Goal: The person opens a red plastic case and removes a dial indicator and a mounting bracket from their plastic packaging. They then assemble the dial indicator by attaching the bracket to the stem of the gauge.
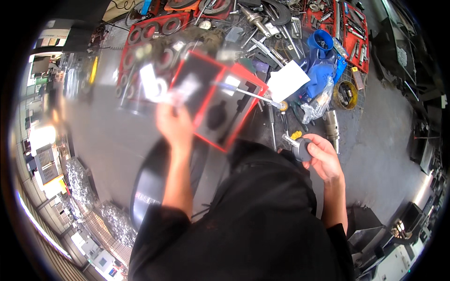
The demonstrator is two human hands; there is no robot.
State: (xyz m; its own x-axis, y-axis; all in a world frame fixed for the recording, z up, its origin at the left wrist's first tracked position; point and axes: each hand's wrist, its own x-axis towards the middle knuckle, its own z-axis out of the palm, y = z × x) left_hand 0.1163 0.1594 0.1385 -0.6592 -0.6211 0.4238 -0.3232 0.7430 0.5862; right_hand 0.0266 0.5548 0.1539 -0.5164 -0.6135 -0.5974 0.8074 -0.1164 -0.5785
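My right hand [324, 159] is closed around a dial gauge [301, 149], a dark round body with a short metal stem pointing up and left. My left hand [174, 124] is blurred by motion at the near left edge of an open red-edged case [228, 133]. Its fingers are smeared against a whitish blur, so what they hold is unclear. Black foam in the case has a round cutout and a long one. Across the case's right part lies a thin measuring rod [255, 95], its brass-coloured round end resting beyond the edge.
White paper [289, 80] and a blue glove [322, 77] lie right of the case, near a yellow round tin [345, 95]. A metal tool holder [332, 126] lies beyond my right hand. Red trays [151, 29] of rings and many loose tools fill the far side.
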